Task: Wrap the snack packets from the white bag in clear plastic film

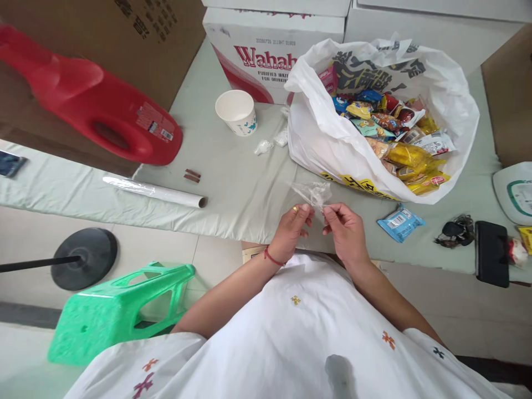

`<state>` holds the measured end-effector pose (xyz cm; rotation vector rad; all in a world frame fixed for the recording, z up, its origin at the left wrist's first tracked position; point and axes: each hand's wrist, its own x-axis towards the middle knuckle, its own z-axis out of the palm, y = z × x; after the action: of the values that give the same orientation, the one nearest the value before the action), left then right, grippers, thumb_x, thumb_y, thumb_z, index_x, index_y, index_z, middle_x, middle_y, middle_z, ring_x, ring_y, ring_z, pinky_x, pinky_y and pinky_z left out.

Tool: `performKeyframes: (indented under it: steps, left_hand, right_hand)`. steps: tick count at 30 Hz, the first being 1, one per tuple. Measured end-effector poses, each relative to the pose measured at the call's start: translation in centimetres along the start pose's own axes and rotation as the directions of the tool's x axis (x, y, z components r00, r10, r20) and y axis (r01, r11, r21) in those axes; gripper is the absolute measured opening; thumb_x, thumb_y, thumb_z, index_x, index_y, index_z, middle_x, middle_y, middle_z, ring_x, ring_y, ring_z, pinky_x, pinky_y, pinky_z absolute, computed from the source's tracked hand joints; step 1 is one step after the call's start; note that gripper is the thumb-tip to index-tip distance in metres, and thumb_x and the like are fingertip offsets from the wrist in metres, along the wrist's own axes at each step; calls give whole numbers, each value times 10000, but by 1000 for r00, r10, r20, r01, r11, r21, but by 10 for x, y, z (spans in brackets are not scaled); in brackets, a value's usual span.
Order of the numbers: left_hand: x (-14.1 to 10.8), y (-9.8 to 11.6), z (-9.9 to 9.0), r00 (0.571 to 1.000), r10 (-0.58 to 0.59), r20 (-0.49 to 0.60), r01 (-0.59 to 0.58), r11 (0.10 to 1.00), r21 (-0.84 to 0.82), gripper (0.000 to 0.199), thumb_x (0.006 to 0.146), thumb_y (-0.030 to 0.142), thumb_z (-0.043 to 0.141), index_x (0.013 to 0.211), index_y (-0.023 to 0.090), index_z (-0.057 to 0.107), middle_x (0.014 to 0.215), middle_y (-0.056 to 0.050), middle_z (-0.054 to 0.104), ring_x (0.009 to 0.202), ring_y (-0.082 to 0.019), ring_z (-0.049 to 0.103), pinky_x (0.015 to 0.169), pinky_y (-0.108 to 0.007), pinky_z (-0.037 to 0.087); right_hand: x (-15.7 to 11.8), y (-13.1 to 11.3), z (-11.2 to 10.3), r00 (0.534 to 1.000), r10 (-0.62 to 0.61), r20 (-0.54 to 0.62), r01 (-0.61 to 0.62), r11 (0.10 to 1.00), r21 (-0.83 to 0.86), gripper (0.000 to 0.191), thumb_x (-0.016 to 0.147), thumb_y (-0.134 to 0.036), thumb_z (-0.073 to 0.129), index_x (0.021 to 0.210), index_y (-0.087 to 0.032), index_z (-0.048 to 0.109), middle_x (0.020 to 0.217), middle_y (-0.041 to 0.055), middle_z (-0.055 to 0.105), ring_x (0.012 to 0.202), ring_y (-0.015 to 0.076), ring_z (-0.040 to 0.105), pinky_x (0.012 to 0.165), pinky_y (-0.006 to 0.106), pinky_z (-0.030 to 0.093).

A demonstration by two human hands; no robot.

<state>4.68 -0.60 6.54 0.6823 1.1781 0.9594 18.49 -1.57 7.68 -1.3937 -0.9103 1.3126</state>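
Observation:
Both my hands meet at the table's front edge around a clear, crumpled plastic bag (318, 193). My left hand (291, 230) pinches one side of it between thumb and forefinger. On the other side, my right hand (346, 228) grips the plastic the same way. Whatever the bag may contain cannot be made out. Just behind stands a large white carrier bag (320, 141) filled with wrapped snacks (399, 127). Small knotted clear bags (263, 147) lie on the cloth near a white paper cup (236, 113).
A red jug (95, 94) leans at the left. A white roll (155, 191) and brown strips (192, 175) lie before it. A blue packet (400, 223), a phone (491, 252) and keys (455, 230) are at right. Boxes (257, 55) line the back. A green stool (120, 310) is below.

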Motion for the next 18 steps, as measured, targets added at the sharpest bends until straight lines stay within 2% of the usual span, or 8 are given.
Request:
performKeyframes:
  steps: [2, 4, 8, 10, 12, 14, 16, 18]
  left_hand:
    - [7, -4, 5, 994, 61, -96, -59, 998, 32, 499, 762, 669, 783, 822, 184, 681, 794, -8, 630, 706, -120, 542, 543, -219, 396]
    - [16, -3, 2, 987, 98, -124, -93, 995, 46, 444, 761, 609, 797, 774, 184, 668, 727, 9, 613, 648, -104, 498, 559, -230, 376]
    - [18, 1, -11, 996, 76, -55, -74, 996, 48, 434, 763, 595, 801, 746, 189, 649, 707, 12, 621, 597, -92, 473, 567, -244, 370]
    - [13, 1, -8, 997, 81, -6, -80, 993, 87, 450, 804, 630, 765, 774, 191, 671, 770, -14, 658, 654, -113, 526, 587, -249, 407]
    - [8, 0, 3, 993, 108, 46, -113, 987, 118, 473, 857, 666, 702, 904, 196, 732, 966, -62, 722, 826, -160, 620, 655, -265, 474]
    - [8, -1, 18, 986, 154, 56, -160, 980, 116, 499, 880, 677, 673, 1016, 204, 754, 1120, -81, 732, 1000, -202, 649, 759, -289, 520]
    - [13, -2, 29, 979, 201, 20, -202, 975, 92, 496, 879, 674, 676, 973, 193, 753, 1052, -67, 741, 1005, -207, 649, 836, -306, 523]
    - [19, -3, 33, 974, 225, -9, -224, 972, 72, 498, 871, 677, 684, 883, 183, 741, 910, -41, 735, 931, -193, 646, 865, -311, 511]
  right_hand:
    - [-5, 3, 1, 998, -36, 42, 39, 997, -69, 372, 870, -578, 739, 863, -208, 703, 764, -8, 618, 617, 116, 526, 525, 242, 508]
    - [-4, 0, -7, 998, -64, 19, 65, 994, -92, 342, 890, -549, 729, 867, -209, 699, 752, -13, 615, 605, 112, 527, 534, 239, 501]
    - [10, -18, -37, 987, -87, -135, 92, 995, 31, 310, 842, -494, 778, 791, -217, 649, 730, -22, 586, 617, 103, 512, 505, 201, 456]
    - [14, -24, -45, 982, -96, -166, 107, 992, 61, 314, 826, -483, 789, 766, -219, 629, 746, -20, 586, 622, 101, 503, 487, 191, 447]
    - [13, -23, -42, 983, -114, -140, 119, 993, 23, 299, 850, -486, 771, 789, -222, 644, 751, -20, 588, 622, 103, 507, 502, 198, 470]
    - [6, -16, -32, 990, -127, -67, 124, 991, -47, 288, 887, -494, 741, 828, -221, 670, 749, -20, 598, 620, 107, 522, 537, 218, 505]
    - [-2, -8, -21, 992, -128, -6, 127, 988, -92, 284, 913, -492, 719, 858, -215, 685, 761, -16, 620, 621, 111, 541, 567, 237, 524]
    - [-6, -5, -18, 991, -128, -24, 126, 989, -75, 279, 917, -477, 714, 845, -210, 675, 742, -22, 615, 606, 108, 543, 569, 240, 516]
